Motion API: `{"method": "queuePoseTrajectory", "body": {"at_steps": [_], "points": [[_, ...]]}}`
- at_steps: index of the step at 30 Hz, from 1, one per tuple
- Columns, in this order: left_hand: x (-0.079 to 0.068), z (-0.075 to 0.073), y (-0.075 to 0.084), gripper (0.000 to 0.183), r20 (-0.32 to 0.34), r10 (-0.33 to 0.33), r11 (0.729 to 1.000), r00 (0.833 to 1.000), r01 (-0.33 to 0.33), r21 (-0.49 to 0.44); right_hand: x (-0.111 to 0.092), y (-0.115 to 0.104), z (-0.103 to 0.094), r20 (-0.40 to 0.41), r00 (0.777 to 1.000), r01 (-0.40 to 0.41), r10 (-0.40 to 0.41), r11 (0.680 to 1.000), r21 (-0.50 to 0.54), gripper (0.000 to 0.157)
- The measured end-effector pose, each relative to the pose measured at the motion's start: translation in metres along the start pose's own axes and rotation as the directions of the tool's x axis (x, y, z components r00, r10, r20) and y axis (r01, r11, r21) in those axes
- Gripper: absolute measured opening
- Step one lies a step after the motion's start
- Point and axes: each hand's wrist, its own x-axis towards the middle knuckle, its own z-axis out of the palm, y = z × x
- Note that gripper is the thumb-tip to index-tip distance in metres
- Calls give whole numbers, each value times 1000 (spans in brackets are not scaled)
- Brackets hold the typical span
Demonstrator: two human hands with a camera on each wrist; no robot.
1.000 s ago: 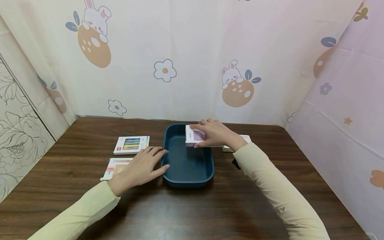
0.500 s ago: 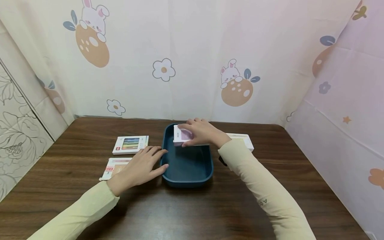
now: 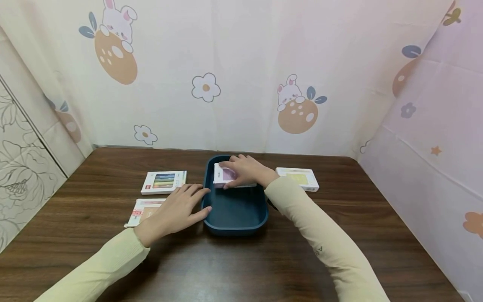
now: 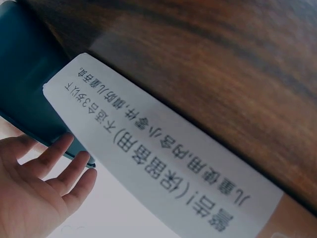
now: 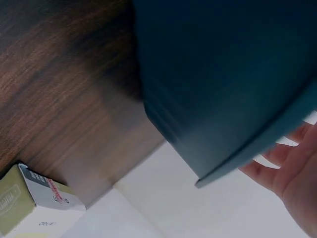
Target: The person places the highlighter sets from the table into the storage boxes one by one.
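Observation:
A dark blue tray (image 3: 235, 230) stands on the table in the head view. My right hand (image 3: 248, 172) grips a white box with a purple panel (image 3: 219, 175) in the far half of the tray. In the right wrist view the tray's outer wall (image 5: 223, 89) hides that box, and only part of the right hand (image 5: 299, 176) shows past the rim. The fingertips of my left hand (image 3: 174, 214) are at the tray's left rim, its fingers spread and fairly straight. It partly covers a white box with a tan panel (image 3: 145, 210).
Left of the tray lies a white box with a window onto several coloured sticks (image 3: 164, 182). To its right is a white box with a yellow-green panel (image 3: 298, 178). A patterned curtain (image 3: 241, 105) hangs behind the wooden table (image 3: 226, 268).
My right hand has carried the purple-panelled box leftward and lowered it into the tray. The yellow-green box has come into fuller view. My left hand stays at the rim.

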Motion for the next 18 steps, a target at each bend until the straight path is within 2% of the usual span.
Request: {"method": "queuePoseTrajectory", "body": {"at_steps": [7, 18], "points": [[1, 1, 0, 57, 21, -13, 1000, 1000, 13, -2, 6, -4, 9, 56, 998, 1, 1, 999, -34, 76], [1, 0, 0, 57, 32, -16, 1000, 999, 16, -2, 8, -5, 18, 131, 991, -17, 20, 1000, -23, 76]]}}
